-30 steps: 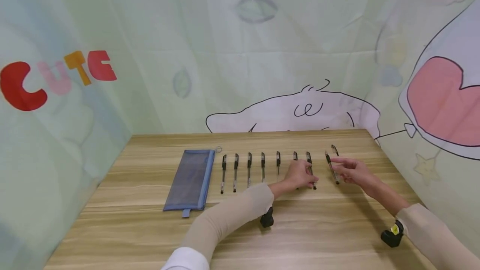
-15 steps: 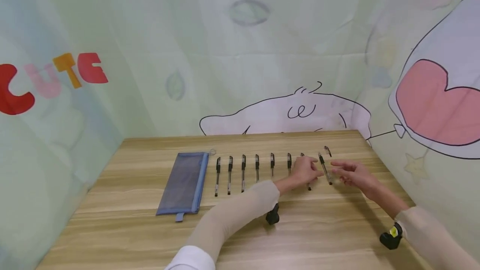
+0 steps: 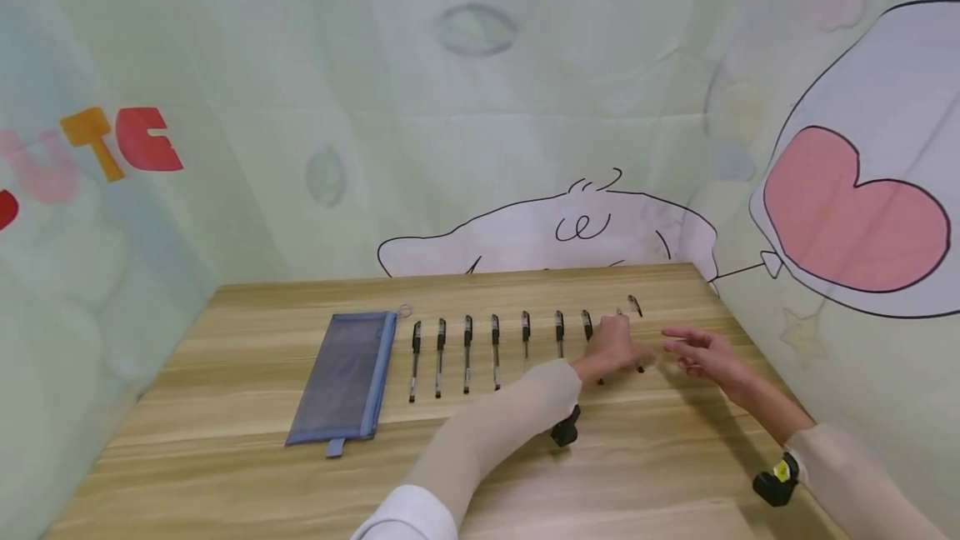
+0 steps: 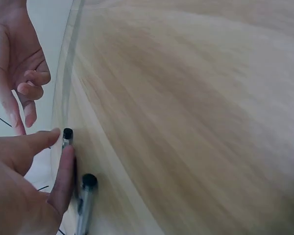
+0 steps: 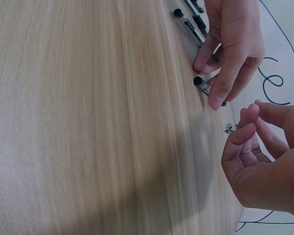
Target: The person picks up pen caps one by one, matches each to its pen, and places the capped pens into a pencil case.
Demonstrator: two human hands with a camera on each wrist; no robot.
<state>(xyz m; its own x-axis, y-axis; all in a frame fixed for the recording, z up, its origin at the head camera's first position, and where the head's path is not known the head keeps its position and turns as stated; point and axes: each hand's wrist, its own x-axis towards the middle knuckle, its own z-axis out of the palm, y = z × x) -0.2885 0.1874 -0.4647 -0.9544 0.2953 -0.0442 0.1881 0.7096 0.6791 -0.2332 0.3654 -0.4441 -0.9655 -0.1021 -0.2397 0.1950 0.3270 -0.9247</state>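
A row of capped black gel pens (image 3: 467,348) lies side by side on the wooden table. At its right end is an uncapped gel pen (image 3: 641,368), slightly slanted and mostly covered by my left hand (image 3: 613,348). That hand's thumb and fingers straddle the pen's tail (image 5: 201,82); firm contact cannot be made out. A loose black pen cap (image 3: 635,305) lies just beyond the pen's tip. To the right, my right hand (image 3: 708,361) hovers over the table with its index finger extended and other fingers loosely bent, holding nothing.
A blue mesh zip pouch (image 3: 341,377) lies flat left of the pens, a small ring (image 3: 405,311) by its upper corner. Printed cloth (image 3: 480,148) hangs behind the table's far edge and along its sides. Black wrist cameras (image 3: 566,427) sit under both forearms.
My left hand has moved right from the neighbouring capped pen, over the uncapped one. My right hand stays beside the row, slightly farther from the pen. The head view has turned right.
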